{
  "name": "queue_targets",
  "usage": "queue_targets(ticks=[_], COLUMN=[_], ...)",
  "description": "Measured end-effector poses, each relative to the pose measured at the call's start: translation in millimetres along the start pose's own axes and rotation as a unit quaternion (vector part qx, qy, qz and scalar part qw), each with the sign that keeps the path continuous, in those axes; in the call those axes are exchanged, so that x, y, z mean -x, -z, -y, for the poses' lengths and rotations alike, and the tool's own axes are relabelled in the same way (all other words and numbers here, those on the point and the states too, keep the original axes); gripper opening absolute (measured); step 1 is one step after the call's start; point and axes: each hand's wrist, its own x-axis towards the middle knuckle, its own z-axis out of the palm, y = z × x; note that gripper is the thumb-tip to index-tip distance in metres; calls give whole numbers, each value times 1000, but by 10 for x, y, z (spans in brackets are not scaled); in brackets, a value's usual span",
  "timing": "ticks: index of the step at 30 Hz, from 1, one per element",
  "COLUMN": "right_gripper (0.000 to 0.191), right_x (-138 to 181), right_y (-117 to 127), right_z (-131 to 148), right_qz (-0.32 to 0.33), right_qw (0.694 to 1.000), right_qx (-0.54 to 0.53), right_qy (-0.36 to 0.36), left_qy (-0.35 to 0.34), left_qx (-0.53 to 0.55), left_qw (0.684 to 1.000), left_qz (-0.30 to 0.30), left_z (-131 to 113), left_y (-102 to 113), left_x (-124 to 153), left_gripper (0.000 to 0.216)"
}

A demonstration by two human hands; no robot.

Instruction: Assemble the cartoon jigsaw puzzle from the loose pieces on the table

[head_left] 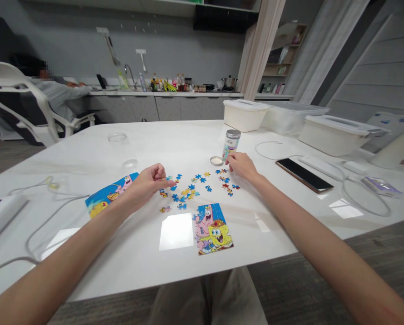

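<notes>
Loose jigsaw pieces (188, 193) lie scattered on the white table between my hands. My left hand (151, 179) is over their left side, most fingers curled and one digit stretched to the pieces; anything pinched there is too small to make out. Among the right-hand pieces (226, 186), my right hand (241, 165) rests with loosely bent fingers, thumb apart, and no held piece visible. Closer to me is a partly joined cartoon jigsaw (213, 229) with an uneven left edge. A picture sheet (112, 195) lies partly behind my left forearm.
Beyond my right hand stand a printed can (231, 142) and a round lid (217, 160). A phone (303, 174), cables (367, 198) and lidded storage boxes (245, 115) are on the right. Clear round lids (117, 137) lie left. A person (58, 92) sits at the far counter.
</notes>
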Motion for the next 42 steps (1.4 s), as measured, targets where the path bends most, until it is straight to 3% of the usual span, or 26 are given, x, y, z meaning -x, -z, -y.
queue_targets(ticks=[9,20,26,31,36,42], right_gripper=[28,27,27,26,26,26], right_x=[46,30,39,52,38,21], right_y=[-51,-84,-73,-67,-73,-82], right_z=[68,26,31,33,10,-25], right_qz=[17,35,40,42,43,45], right_qw=[1000,999,999,999,999,999], right_qx=[-1,-6,-3,-3,-2,-1], right_qy=[13,-5,-8,-13,-16,-6], left_qy=[22,15,24,14,52,37], left_qx=[19,45,71,51,29,76], left_qw=[999,997,988,991,994,989], left_qz=[41,65,135,120,91,121], left_z=[61,-33,103,112,73,128], left_y=[-142,-209,-316,-368,-360,-363], left_x=[52,128,146,160,168,177], left_gripper=[51,46,47,47,43,36])
